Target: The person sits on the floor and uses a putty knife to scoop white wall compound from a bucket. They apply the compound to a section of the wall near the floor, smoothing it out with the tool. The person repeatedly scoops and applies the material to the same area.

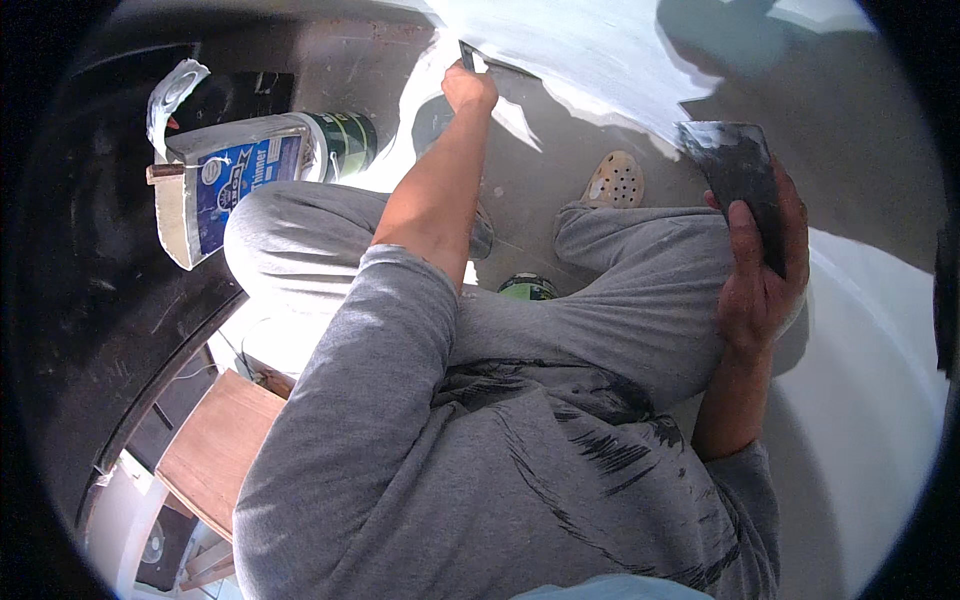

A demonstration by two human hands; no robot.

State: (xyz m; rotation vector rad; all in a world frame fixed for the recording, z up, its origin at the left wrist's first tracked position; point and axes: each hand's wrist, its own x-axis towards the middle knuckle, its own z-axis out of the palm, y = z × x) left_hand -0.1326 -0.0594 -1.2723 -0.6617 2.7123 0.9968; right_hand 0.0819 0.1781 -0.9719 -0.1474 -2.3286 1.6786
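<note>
My left arm reaches far forward to the foot of the pale, sunlit wall [570,40]. My left hand [470,90] is closed around a thin dark flat tool [467,55], perhaps a scraper; its blade shows nearly edge-on, close to the wall's lower edge. At the right, my right hand [755,290] grips a dark flat spreader plate [740,165] above my knee, thumb on the near face. Whitish-grey smears cover the plate's upper end. Its wider edge points up toward the wall.
On the left, a blue-and-white thinner can [240,180] stands beside a green-and-white bucket [345,145]. A wooden stool [215,445] is behind at lower left. One beige clog [615,180] shows on the grey floor, and a green-lidded container [527,288] sits between my legs.
</note>
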